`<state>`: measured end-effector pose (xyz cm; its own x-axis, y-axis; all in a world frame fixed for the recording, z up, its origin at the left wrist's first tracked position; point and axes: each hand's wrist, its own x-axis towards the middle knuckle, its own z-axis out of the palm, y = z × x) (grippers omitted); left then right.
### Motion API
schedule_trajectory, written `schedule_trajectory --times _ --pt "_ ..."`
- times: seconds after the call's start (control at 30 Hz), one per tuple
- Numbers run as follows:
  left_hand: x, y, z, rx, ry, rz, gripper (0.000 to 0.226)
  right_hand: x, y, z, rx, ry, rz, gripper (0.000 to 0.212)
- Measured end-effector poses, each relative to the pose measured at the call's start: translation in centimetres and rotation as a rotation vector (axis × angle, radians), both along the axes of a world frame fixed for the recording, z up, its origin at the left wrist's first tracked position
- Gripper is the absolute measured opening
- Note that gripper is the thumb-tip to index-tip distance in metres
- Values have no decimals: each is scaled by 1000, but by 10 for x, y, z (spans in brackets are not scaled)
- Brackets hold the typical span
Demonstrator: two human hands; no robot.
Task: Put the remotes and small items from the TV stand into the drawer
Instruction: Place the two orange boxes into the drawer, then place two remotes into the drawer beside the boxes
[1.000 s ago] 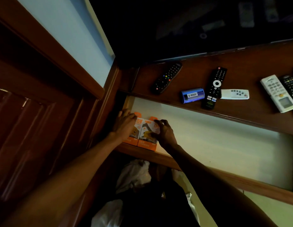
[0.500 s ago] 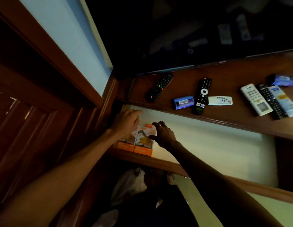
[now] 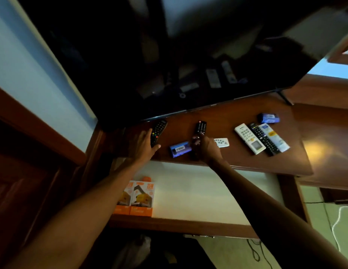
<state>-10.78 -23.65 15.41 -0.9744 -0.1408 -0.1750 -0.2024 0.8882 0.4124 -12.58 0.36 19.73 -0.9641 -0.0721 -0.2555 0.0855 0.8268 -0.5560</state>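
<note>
While both hands are up on the TV stand, left hand lies spread and flat against the black remote at 11 o'clock, fingers not curled round it. Right hand is clamped round the near end of a second black remote at 12. Blue box lies between the hands. White remote and others at 2 o'clock. Drawer open at 6, two orange boxes in its left corner.
</note>
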Motion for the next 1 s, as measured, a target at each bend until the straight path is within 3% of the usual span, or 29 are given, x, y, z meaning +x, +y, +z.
schedule_trajectory --times 0.4,0.5,0.57,0.67,0.73,0.8,1.0 --pt "-1 3 -9 104 32 106 76 -73 13 -21 57 -104 11 81" --pt "-2 2 -11 65 -10 168 80 -71 13 -5 63 -177 -25 73" --pt "-1 4 -13 47 1 182 78 -54 3 34 -25 -243 56 44" --pt "0 7 -9 98 73 223 74 -64 9 18 -37 -137 77 48" --pt "3 8 -4 169 133 264 73 -75 24 -12 43 26 28 66" --pt "6 9 3 259 189 302 72 -76 25 -9 -16 81 27 79" --pt "25 3 29 486 299 346 67 -45 27 25 -131 168 27 83"
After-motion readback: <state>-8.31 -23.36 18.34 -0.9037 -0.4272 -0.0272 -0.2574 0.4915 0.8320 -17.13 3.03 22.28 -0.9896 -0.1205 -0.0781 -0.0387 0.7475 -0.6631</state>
